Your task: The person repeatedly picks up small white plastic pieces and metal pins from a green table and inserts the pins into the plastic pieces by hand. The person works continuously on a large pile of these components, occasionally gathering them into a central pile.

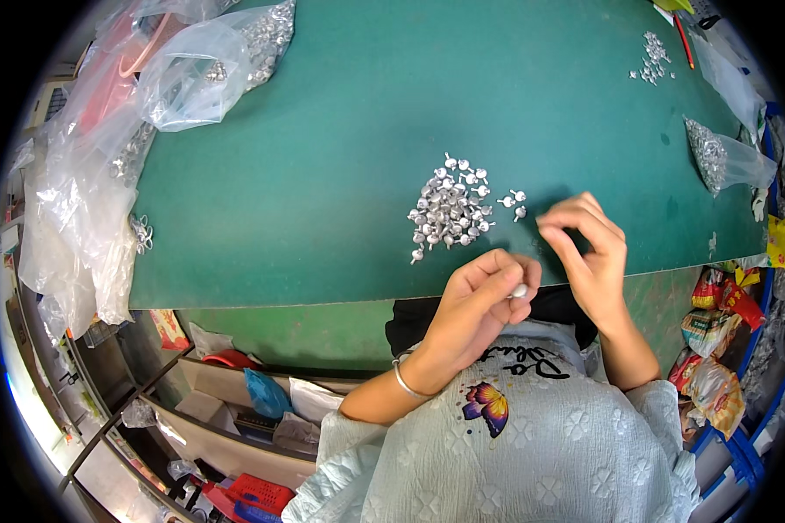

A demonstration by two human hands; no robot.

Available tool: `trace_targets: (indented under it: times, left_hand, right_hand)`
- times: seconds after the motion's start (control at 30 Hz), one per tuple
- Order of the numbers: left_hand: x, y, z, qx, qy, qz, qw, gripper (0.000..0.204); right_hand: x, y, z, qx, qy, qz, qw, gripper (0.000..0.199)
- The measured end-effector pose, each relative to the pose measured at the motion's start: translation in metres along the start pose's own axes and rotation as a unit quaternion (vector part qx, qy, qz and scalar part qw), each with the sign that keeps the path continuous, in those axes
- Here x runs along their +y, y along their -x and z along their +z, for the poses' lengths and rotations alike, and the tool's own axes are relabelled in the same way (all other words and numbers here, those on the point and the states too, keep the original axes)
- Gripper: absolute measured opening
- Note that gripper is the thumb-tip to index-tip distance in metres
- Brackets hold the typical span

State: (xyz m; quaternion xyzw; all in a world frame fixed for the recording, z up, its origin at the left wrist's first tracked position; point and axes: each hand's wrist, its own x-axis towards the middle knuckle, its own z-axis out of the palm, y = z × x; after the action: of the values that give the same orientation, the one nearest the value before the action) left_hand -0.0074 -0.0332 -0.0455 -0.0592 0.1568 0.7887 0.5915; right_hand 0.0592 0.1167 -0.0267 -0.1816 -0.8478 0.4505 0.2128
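Observation:
My left hand (490,301) is closed at the table's near edge. Between its thumb and fingers shows the rounded silver head of a small metal piece (519,291). My right hand (591,253) is raised to the right of it, thumb and forefinger tips brought together; whatever they may hold is too small to make out. Ahead of my left hand lies a pile of small silver metal pieces (450,207) with round heads and short stems. A few loose pieces (519,212) rest between that pile and my right hand.
Green covering spreads over the table (323,192). Clear plastic bags (196,74) of metal parts crowd its left side. Far right are a scattered group of small silver pieces (653,59), a red pencil (684,42) and a partly filled bag (709,157). A drawer (236,397) sits below left.

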Motion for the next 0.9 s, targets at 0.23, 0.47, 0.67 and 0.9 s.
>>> trace_targets:
  times: [0.23,0.47,0.67,0.9]
  left_hand:
    - [-0.002,0.005,0.001,0.109,-0.229,0.065,0.965,0.015]
    - [-0.008,-0.004,0.001,0.154,-0.383,0.213,0.886,0.028]
    - [-0.011,-0.008,0.001,0.145,-0.435,0.258,0.85,0.024]
    - [-0.006,-0.007,-0.004,0.129,-0.394,0.257,0.873,0.014]
  right_hand:
    - [0.018,-0.01,0.011,-0.026,0.203,-0.138,0.969,0.014]
    - [0.001,-0.003,0.005,-0.001,0.075,-0.024,0.997,0.008]
    - [-0.016,0.006,0.003,-0.045,-0.054,0.055,0.996,0.007]
    - [-0.014,0.007,0.005,-0.041,-0.068,0.009,0.997,0.011]
